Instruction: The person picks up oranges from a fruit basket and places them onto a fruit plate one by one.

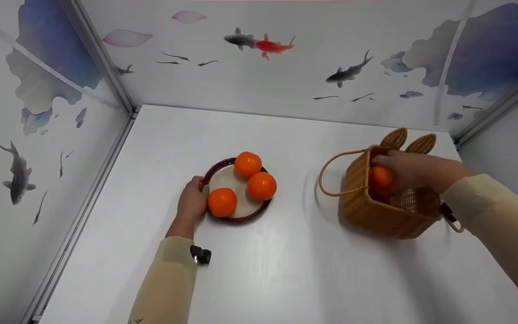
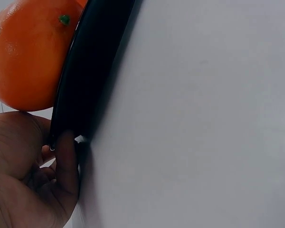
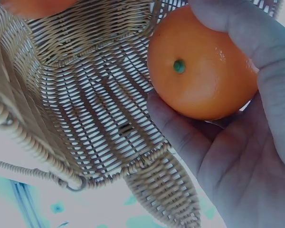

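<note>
"Fingers of the right hand point(image 1: 411, 171)?"
"Clamped on one orange point(image 3: 202, 71), inside one basket point(image 1: 376, 220); another orange point(image 3: 35, 6) shows partly near its wall."
"And of the left hand point(image 1: 192, 200)?"
"They pinch one plate point(image 1: 243, 206), left of the basket, with three oranges point(image 1: 261, 186)."

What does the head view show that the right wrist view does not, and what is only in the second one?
Only the head view shows the plate and the left grip at its rim. Only the right wrist view shows the green stem of the held orange. Both show that orange, the right grip and the basket.
</note>
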{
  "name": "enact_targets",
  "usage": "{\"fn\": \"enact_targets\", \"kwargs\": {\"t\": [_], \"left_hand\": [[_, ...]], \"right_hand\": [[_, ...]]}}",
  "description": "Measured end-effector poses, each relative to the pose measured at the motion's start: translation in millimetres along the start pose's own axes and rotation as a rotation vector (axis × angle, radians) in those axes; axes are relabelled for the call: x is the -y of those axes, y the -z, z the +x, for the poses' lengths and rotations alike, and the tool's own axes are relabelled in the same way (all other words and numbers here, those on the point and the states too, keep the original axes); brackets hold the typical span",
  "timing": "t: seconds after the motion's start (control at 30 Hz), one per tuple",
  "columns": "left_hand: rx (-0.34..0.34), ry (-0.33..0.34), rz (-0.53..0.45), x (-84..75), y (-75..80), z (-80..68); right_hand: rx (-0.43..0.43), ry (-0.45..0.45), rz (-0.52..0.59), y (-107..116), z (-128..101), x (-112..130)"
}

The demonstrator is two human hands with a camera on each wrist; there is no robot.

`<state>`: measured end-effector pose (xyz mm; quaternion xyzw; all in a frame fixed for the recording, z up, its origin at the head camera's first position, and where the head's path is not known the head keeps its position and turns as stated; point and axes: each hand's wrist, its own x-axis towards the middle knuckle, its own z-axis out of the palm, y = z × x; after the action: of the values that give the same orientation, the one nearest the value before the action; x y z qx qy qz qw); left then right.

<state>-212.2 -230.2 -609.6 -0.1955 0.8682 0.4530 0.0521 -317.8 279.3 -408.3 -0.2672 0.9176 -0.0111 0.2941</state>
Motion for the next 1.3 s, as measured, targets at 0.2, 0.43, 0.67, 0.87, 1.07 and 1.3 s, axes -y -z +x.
{"fn": "enact_targets", "kwargs": {"t": [0.2,0.43,0.67,0.87,1.07,1.3], "left_hand": [[0.006,-0.002,0.0,0.1,1.6,0.0],[-0.004,-0.026,0.006,2.7,0.9,-1.1],[0.0,-0.028,0.012,1.8,0.9,-0.6],[0.004,-0.016,0.003,-0.8,1.4,-1.3],[0.015,-0.004,0.009,-1.7,-0.1,-1.7],[-0.004,-0.007,0.013,0.5,0.2,-1.6]], "right_hand": [[-0.063,0.016,0.033,3.7,-12.5,3.6],[-0.156,0.003,0.074,-3.2,-24.2,13.4],[-0.258,-0.013,0.186,-1.9,-35.5,19.0],[-0.351,0.041,0.258,-5.2,-37.8,30.5],[-0.427,0.133,0.313,-20.3,-31.9,47.0],[-0.494,0.249,0.336,-43.8,-14.1,66.2]]}}
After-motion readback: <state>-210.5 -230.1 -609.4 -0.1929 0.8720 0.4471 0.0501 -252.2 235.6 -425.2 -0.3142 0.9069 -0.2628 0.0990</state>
